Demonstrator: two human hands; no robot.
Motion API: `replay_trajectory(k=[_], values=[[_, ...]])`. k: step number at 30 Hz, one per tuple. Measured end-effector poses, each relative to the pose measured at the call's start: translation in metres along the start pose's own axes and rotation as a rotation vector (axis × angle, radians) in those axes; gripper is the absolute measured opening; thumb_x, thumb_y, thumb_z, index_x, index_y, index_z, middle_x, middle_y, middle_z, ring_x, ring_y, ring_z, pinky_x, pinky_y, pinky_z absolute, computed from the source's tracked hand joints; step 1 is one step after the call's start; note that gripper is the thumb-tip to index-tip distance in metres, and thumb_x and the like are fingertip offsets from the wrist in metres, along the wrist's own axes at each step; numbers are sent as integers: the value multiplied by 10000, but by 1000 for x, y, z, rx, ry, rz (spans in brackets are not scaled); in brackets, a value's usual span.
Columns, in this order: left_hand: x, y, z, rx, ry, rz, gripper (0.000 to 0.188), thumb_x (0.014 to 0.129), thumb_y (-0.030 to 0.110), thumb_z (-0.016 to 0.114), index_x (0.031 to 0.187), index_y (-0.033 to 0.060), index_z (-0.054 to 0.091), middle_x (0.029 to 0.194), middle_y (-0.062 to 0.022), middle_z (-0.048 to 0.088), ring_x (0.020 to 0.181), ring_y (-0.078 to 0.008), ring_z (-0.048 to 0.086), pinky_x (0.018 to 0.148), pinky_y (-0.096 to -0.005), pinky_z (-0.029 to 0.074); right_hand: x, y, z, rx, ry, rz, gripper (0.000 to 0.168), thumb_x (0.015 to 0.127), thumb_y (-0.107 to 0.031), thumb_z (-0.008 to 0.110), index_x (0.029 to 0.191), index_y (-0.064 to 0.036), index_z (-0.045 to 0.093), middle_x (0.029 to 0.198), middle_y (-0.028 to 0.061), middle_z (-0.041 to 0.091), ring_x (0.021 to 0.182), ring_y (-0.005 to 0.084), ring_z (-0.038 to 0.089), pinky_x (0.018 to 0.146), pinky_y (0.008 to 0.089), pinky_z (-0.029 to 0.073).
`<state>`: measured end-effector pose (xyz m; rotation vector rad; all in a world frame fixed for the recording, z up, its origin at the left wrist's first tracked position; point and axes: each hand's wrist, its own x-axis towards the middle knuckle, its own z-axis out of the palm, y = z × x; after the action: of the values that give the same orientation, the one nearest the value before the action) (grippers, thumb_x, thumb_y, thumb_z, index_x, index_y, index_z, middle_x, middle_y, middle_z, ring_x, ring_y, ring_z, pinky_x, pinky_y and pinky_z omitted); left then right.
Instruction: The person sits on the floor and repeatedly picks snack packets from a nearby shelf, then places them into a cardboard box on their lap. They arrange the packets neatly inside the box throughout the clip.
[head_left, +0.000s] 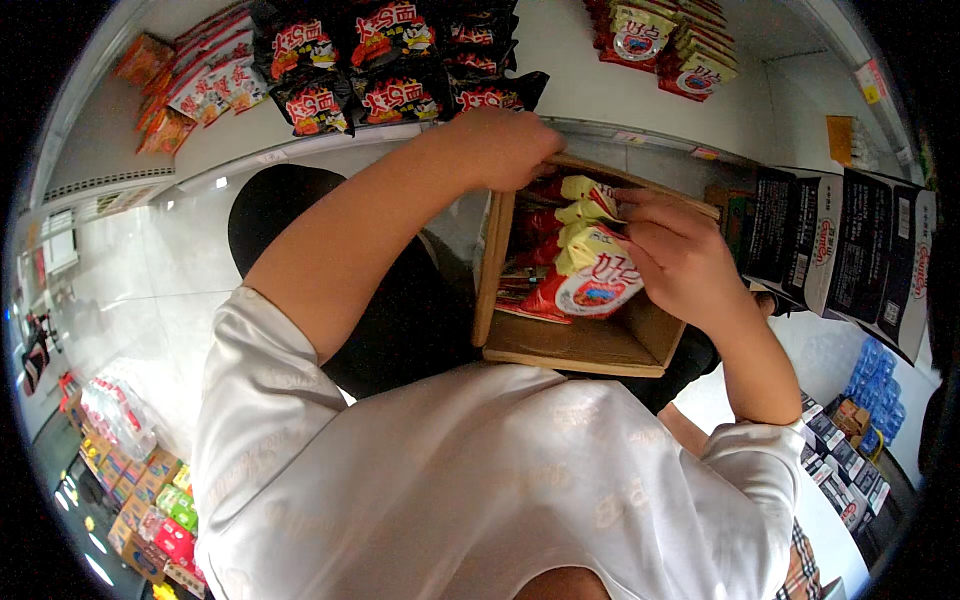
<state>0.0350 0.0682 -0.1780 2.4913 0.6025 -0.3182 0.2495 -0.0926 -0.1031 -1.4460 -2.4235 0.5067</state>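
Note:
An open cardboard box (577, 352) rests at my lap, with red and yellow snack packets (592, 281) inside. My left hand (517, 150) is at the box's far left corner, its fingers curled and slightly blurred; whether they grip the rim is unclear. Over the right part of the box, my right hand (675, 255) has its fingers at the right edge of the yellow-topped packets. The fingertips are partly hidden, so a firm hold cannot be made out. Just beyond my left hand, black noodle packets (394, 94) stand on a white shelf.
More red and yellow packets (637, 37) lie on the shelf (562, 82), with orange and white packets (217, 82) at its left. Black printed cartons (817, 240) are stacked right of the box. Boxed goods (142, 480) and blue bottles (874, 382) stand behind me.

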Motion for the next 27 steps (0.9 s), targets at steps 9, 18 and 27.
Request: replay_trajectory(k=[9, 18, 27], values=[[0, 0, -4, 6, -3, 3, 232, 918, 208, 625, 1090, 75, 708, 1040, -174, 718, 968, -377, 711, 797, -500, 585, 13, 10, 58, -168, 40, -17, 182, 712, 23, 710, 893, 14, 684, 1032, 142, 674, 955, 331, 682, 828, 405, 584], [6, -8, 0, -47, -28, 39, 262, 844, 140, 666, 1102, 95, 670, 986, -194, 711, 974, -405, 703, 818, -533, 576, 20, 11, 93, -240, 16, 25, 224, 677, 6, 692, 901, -5, 682, 972, 145, 678, 935, 322, 675, 799, 404, 582], [6, 0, -5, -34, -63, 9, 315, 841, 186, 709, 1132, 86, 645, 992, -207, 709, 994, -416, 695, 829, -545, 572, 12, 11, 120, -39, -51, 148, 238, 740, 9, 718, 975, -31, 713, 1030, 154, 676, 946, 350, 679, 818, 440, 584]])
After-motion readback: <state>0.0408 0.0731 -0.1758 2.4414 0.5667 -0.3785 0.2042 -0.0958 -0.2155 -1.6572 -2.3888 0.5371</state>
